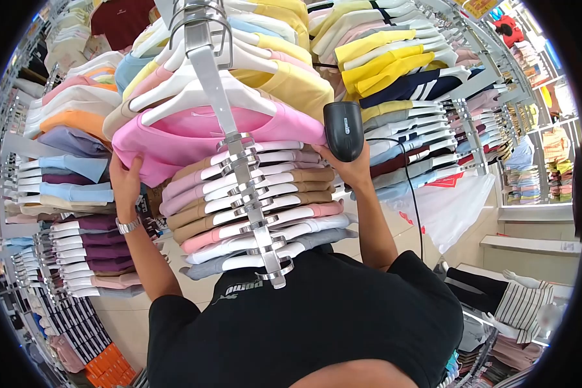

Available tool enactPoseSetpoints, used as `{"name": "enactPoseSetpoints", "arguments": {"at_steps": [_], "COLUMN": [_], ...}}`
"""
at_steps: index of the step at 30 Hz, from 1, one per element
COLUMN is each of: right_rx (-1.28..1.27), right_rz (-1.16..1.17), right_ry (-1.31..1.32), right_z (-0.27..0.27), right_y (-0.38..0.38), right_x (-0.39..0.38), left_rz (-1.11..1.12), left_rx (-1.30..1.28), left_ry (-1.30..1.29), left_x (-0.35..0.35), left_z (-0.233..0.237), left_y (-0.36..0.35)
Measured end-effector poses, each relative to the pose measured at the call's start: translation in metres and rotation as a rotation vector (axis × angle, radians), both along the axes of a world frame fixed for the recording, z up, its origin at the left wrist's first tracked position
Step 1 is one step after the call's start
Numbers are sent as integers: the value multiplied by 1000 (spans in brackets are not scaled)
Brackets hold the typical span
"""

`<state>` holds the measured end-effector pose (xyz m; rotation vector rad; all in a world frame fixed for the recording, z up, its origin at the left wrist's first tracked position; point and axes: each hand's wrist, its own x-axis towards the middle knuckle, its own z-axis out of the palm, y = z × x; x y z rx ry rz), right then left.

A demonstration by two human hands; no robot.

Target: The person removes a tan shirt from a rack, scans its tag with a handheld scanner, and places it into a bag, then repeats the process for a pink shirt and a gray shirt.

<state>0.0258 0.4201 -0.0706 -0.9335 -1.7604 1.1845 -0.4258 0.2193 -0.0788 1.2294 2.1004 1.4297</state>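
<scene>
A bright pink shirt point(168, 136) hangs on a white hanger from a metal rail point(216, 90). At its left sleeve edge is my left hand point(126, 181), thumb and fingers closed on the fabric. My right hand point(349, 165) holds a black handheld scanner point(344, 131) beside the shirt's right end; its fingers are partly hidden under the scanner. A black cable point(409, 174) runs near the scanner. Closer to me, several folded-over shirts point(252, 207) in brown, pink, white and grey hang on the same rail.
Racks of clothes stand on both sides, with yellow shirts point(381, 68) at the upper right and purple ones point(110, 249) at the left. A white plastic bag point(449, 207) lies to the right. A mannequin in a striped top point(524, 307) is at the lower right.
</scene>
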Motion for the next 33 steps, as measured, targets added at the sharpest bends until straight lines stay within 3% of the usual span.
{"name": "enactPoseSetpoints", "arguments": {"at_steps": [2,5,8,23,26,33], "right_rx": [10,19,-28,129,194,232], "right_rz": [-17,-29,3,-184,-223,-286], "right_ry": [21,45,10,116,121,124], "right_z": [-1,-2,-5,0,-9,-29], "right_y": [0,-3,-3,18,25,40], "right_x": [1,1,4,-23,-27,-32], "left_rz": [25,14,-36,62,84,163], "left_rx": [192,194,234,93,209,38], "left_ry": [128,-124,-92,-74,-34,-76], "left_x": [30,30,28,10,15,36], "left_z": [13,23,30,-12,-17,-37], "left_y": [9,6,12,-11,-16,-26]}}
